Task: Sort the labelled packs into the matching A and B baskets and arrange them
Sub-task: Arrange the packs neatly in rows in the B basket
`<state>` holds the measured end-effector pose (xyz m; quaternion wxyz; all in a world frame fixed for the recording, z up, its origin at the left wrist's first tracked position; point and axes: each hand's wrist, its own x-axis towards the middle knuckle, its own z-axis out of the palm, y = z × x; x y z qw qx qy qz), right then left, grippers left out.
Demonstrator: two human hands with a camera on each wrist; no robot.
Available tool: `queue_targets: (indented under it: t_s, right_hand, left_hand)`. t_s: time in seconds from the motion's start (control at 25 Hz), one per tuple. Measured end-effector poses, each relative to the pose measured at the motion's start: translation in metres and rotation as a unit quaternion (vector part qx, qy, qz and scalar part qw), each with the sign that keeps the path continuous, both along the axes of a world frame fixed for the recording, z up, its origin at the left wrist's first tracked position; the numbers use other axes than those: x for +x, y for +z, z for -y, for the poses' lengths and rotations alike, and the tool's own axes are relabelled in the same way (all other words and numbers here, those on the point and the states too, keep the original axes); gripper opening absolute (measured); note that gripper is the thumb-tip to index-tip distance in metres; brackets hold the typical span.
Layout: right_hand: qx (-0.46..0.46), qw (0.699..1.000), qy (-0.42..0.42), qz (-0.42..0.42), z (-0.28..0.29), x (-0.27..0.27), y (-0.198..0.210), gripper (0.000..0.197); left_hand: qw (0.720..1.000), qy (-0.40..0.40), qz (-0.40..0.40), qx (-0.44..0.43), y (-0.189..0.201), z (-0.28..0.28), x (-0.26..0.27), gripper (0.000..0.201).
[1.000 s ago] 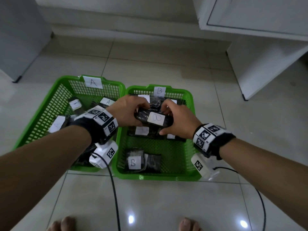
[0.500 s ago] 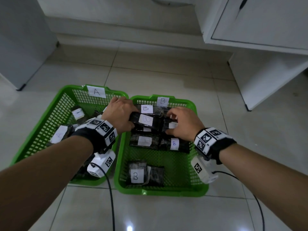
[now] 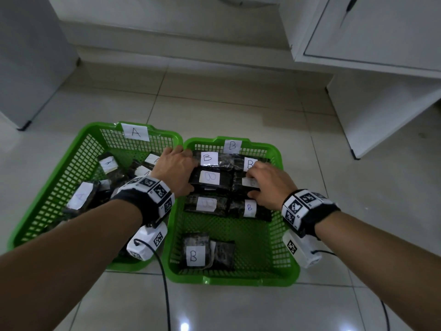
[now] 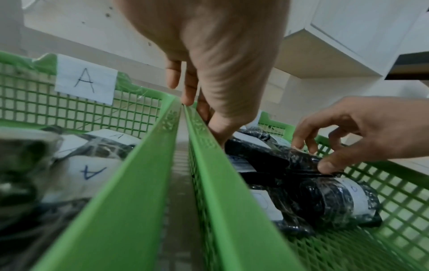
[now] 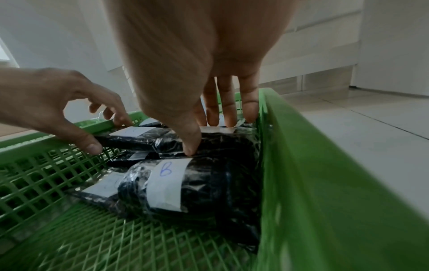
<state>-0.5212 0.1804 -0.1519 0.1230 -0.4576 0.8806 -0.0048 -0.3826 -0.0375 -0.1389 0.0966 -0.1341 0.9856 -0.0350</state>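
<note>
Two green baskets sit side by side on the tiled floor, rims touching. The A basket [image 3: 90, 149] is on the left with a loose jumble of dark packs tagged A [image 3: 80, 198]. The B basket [image 3: 278, 237] is on the right, and that's where both hands are.

The left hand [image 3: 175, 172] reaches over the shared rims and grips the left end of the middle-left pack [image 3: 211, 180], thumb on its near edge and fingers curled over the far side. The right hand [image 3: 268, 186] pinches the middle-right pack [image 3: 243, 187], thumb tip on the near edge and fingers on top by its white label; the right wrist view shows that clearly.

Those two packs lie end to end in a middle row. Behind them, against the far wall, is a back row of two B packs [image 3: 214, 160], and just in front is a near row of two more [image 3: 248, 209], so it's three rows touching each other. One more B pack [image 3: 195, 254] sits on its own at the near wall, well apart from the rest, slightly overlapping another dark pack beside it.

White cabinets [image 3: 372, 39] stand at the back right.
</note>
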Motion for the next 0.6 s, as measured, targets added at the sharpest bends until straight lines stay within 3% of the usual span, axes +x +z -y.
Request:
queue_targets:
  t_s: [0.08, 0.24, 0.4, 0.48, 0.56, 0.6]
  right_hand:
    - [-0.006, 1.000, 0.005, -0.007, 0.001, 0.002, -0.003, 0.036]
    - [-0.011, 1.000, 0.001, -0.001, 0.002, 0.000, -0.006, 0.035]
    - [-0.015, 1.000, -0.009, 0.002, 0.003, 0.004, -0.001, 0.036]
    - [-0.047, 0.999, 0.007, -0.015, 0.005, 0.010, 0.007, 0.030]
    - [-0.076, 0.996, 0.045, -0.003, 0.009, 0.023, 0.012, 0.017]
    - [-0.072, 0.995, 0.067, 0.017, 0.012, 0.031, 0.013, 0.012]
  left_hand:
    - [1.000, -0.009, -0.005, -0.015, 0.001, -0.004, -0.004, 0.064]
    - [0.999, -0.033, -0.009, -0.014, 0.000, -0.008, -0.009, 0.044]
    - [0.998, -0.039, 0.018, -0.044, 0.001, -0.013, -0.013, 0.049]
    - [0.997, -0.062, -0.010, -0.035, 0.005, -0.014, -0.010, 0.048]
    - [0.992, -0.104, -0.033, 0.068, 0.011, -0.019, -0.002, 0.029]
    - [0.981, -0.117, 0.003, 0.155, 0.012, -0.022, 0.003, 0.021]
